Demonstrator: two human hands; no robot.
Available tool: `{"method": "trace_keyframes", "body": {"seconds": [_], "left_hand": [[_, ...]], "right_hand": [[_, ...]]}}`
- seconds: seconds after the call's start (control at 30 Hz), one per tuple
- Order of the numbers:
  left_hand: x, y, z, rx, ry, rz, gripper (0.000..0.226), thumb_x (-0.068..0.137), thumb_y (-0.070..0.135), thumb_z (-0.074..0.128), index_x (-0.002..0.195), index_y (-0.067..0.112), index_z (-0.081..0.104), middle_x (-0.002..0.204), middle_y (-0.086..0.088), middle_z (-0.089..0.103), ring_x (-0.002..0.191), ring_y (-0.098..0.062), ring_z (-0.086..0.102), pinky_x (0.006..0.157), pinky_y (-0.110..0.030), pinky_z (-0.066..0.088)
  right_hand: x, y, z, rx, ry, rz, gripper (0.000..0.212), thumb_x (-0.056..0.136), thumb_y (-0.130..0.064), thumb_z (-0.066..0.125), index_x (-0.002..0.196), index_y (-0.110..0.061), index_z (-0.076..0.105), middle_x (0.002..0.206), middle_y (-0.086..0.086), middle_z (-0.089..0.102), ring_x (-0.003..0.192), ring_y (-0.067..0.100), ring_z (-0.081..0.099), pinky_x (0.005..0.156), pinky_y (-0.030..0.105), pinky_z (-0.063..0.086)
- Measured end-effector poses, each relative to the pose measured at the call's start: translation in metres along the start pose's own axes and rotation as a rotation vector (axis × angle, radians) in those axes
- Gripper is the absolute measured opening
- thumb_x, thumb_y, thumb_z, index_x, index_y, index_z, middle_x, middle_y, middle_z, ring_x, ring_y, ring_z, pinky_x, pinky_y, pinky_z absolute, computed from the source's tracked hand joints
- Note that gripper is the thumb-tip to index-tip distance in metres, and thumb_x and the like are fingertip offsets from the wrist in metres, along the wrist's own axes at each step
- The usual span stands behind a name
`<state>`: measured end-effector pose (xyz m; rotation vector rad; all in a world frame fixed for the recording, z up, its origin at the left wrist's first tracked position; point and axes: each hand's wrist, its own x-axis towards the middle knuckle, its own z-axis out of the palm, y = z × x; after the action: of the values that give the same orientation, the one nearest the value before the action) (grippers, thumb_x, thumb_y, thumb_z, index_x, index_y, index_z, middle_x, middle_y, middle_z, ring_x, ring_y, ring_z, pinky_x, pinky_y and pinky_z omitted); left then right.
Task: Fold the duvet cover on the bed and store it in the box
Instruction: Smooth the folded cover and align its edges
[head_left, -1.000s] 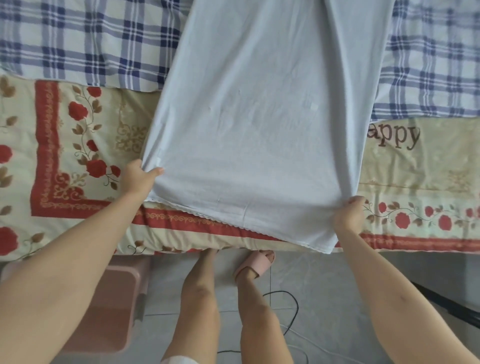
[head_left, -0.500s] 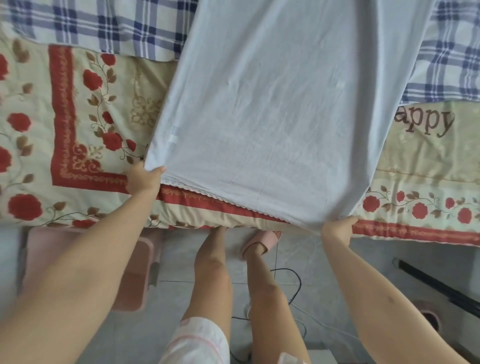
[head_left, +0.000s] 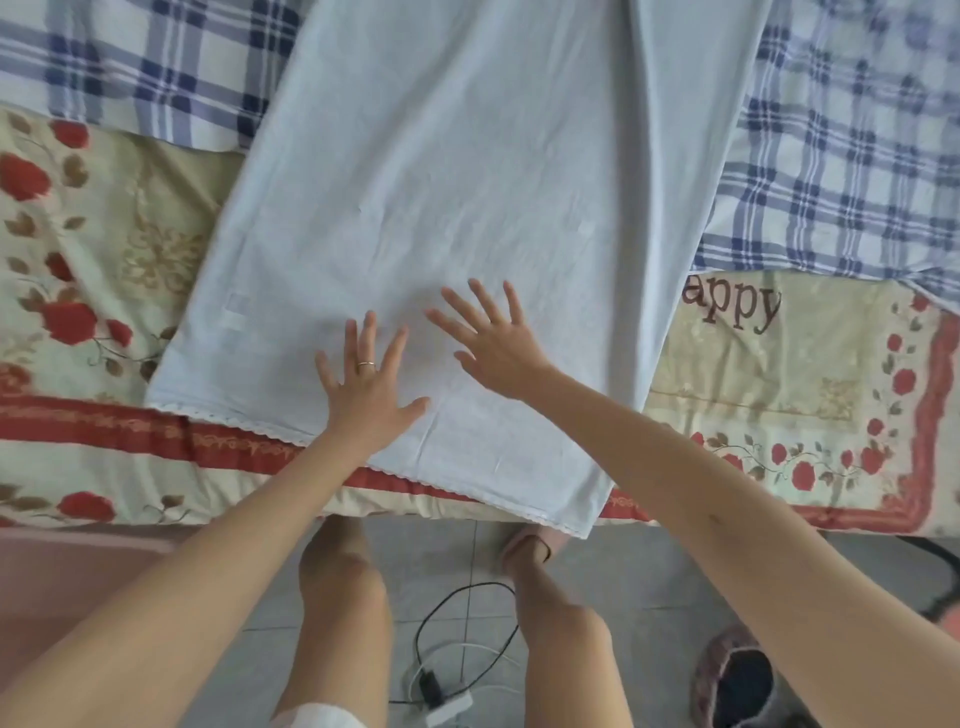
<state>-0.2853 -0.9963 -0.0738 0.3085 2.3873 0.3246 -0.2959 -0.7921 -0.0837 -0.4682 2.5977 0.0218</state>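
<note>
Pale blue duvet cover (head_left: 467, 182) lies as 1 long folded strip across the bed (head_left: 104, 291), lace hem at the near edge. Left hand (head_left: 370, 387) is flat on it, right hand (head_left: 501, 349) on or just over it. All fingers (head_left: 370, 332) are spread straight, gripping nothing. Smoothing step: likely best to sweep both palms outward from centre to the side edges, flattening creases before the next fold.

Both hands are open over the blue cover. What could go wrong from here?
The near right corner of the duvet cover overhangs the edge of the floral quilt, so it may slip floorward. A long crease runs down its right side; folding now could lock it in. Cables lie by the legs: trip risk.
</note>
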Motion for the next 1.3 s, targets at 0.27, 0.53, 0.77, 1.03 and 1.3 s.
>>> {"method": "trace_keyframes", "body": {"seconds": [0.27, 0.53, 0.77, 1.03, 1.3], "left_hand": [[0.007, 0.060, 0.028, -0.085, -0.177, -0.391, 0.100, 0.086, 0.018, 0.066, 0.148, 0.039, -0.010, 0.153, 0.004, -0.030, 0.142, -0.035, -0.020, 0.103, -0.073, 0.015], [0.025, 0.217, 0.045, -0.422, -0.132, -0.523, 0.139, 0.060, 0.062, 0.077, 0.146, 0.023, -0.025, 0.152, -0.002, -0.033, 0.141, -0.022, -0.028, 0.106, -0.068, -0.005], [0.069, 0.272, 0.072, -0.373, -0.140, -0.639, 0.176, 0.025, 0.074, 0.080, 0.131, 0.013, -0.046, 0.138, -0.017, -0.050, 0.132, -0.034, -0.041, 0.101, -0.072, -0.006], [0.093, 0.272, 0.077, -0.369, -0.308, -0.692, 0.176, 0.028, 0.076, 0.079, 0.115, 0.010, -0.059, 0.122, -0.021, -0.062, 0.123, -0.039, -0.049, 0.100, -0.072, -0.005], [0.096, 0.272, 0.057, -0.387, -0.384, -0.744, 0.176, 0.029, 0.073, 0.081, 0.111, 0.008, -0.060, 0.108, -0.021, -0.067, 0.120, -0.039, -0.051, 0.100, -0.073, -0.006]], "right_hand": [[-0.100, 0.190, 0.068, 0.270, -0.207, 0.899, 0.095, 0.078, -0.082, 0.011, 0.152, -0.026, -0.009, 0.159, -0.009, -0.011, 0.146, 0.031, -0.003, 0.111, 0.065, 0.011], [-0.167, 0.274, 0.015, 0.429, 0.173, 0.677, 0.034, 0.096, -0.025, 0.041, 0.128, -0.015, 0.049, 0.122, 0.005, 0.058, 0.104, 0.025, 0.057, 0.072, 0.031, 0.044], [-0.037, 0.366, -0.032, 0.633, 0.385, 0.667, 0.038, 0.096, -0.026, 0.039, 0.129, -0.009, 0.048, 0.134, 0.009, 0.044, 0.110, 0.027, 0.052, 0.077, 0.033, 0.041], [0.050, 0.384, -0.015, 0.210, 0.298, 0.799, 0.040, 0.099, -0.028, 0.042, 0.132, -0.007, 0.046, 0.135, 0.010, 0.043, 0.120, 0.026, 0.047, 0.094, 0.038, 0.038], [0.036, 0.416, -0.024, 0.648, 0.470, 0.838, 0.020, 0.079, -0.011, 0.035, 0.066, -0.021, 0.045, 0.093, 0.007, 0.059, 0.072, 0.028, 0.058, 0.074, 0.034, 0.051]]}}
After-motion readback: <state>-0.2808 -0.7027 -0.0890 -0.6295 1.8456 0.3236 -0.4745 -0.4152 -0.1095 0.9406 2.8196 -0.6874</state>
